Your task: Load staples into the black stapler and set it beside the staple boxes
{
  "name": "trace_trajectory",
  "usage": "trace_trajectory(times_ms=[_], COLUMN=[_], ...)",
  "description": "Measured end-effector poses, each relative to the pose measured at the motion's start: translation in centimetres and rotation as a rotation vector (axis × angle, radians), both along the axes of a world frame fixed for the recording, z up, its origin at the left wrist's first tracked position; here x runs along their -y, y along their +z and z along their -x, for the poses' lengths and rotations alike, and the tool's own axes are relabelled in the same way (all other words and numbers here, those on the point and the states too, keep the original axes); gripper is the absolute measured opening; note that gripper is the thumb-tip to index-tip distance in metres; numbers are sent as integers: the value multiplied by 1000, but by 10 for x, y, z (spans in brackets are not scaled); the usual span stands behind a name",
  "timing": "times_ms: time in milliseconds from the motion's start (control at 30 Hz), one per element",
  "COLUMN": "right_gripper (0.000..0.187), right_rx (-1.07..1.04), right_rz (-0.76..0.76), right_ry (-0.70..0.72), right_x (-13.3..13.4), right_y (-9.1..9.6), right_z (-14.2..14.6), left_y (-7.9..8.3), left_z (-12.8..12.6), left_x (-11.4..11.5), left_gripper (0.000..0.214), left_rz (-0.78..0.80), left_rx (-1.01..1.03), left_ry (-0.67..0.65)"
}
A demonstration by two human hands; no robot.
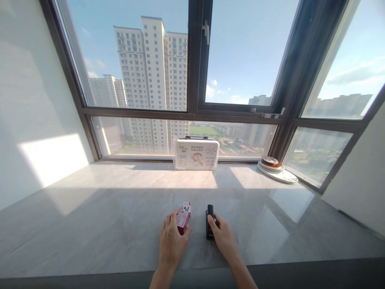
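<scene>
Thumb and fingers of my left hand (173, 239) are closed round the sides of a small pink-and-white box (183, 218), probably of staples, on the grey marbled sill. Just beyond it sits a smaller white box end with a dark picture (187, 206); whether it is a separate box or an open flap I cannot tell. To the right, a black stapler (209, 230) points away from me, also on the sill. My right hand (224, 237) grips it from its right side, thumb on top and fingers partly hidden behind it.
A white carry case (197, 154) with cartoon prints stands against the window at the back. Several stacked plates (275, 168) lie at the back right corner. The sill's front edge (120, 275) runs close to me, and a white wall (27, 120) bounds the left.
</scene>
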State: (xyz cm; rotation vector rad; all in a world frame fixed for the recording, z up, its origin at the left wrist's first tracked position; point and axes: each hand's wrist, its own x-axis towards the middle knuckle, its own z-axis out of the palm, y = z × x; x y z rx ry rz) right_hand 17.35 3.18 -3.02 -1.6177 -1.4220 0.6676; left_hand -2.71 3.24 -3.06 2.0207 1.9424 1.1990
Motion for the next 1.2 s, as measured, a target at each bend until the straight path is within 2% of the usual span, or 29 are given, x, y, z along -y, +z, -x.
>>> trace_trajectory(times_ms=[67,167,267,367,467,533,633,800,933,1000,1100,1200], right_gripper=[56,55,54,54,53,53,53,51,49,49,49,51], right_rx=[0,-1,-15,-28,-32,-32,-16,3,38,40,35,37], right_rz=[-10,-34,-41,-36,-36,-39,-42,-56,-63,-53,-46,-51], right_ry=[10,26,56,80,82,82,79,57,37,36,31,22], right_x=[5,11,16,19,20,20,21,23,26,27,28,28], right_y=[-2,-3,-2,-1,-1,-1,-1,0,3,4,5,4], right_z=[-4,-4,-3,-4,-6,-6,-6,-4,-2,-1,0,-2], left_y=[2,2,0,3,8,10,7,-7,-2,4,14,20], left_z=[2,11,29,51,67,73,81,94,79,59,23,1], left_x=[3,7,2,-15,-33,-38,-24,21,36,33,19,2], left_gripper=[47,33,34,39,40,41,45,38,47,45,36,35], left_rz=[8,23,1,26,60,67,61,94,101,51,32,55], left_rx=[-17,-31,-17,-50,-75,-71,-62,-208,-299,-291,-278,-287], left_ry=[41,32,88,163,182,188,227,323,345,260,65,0])
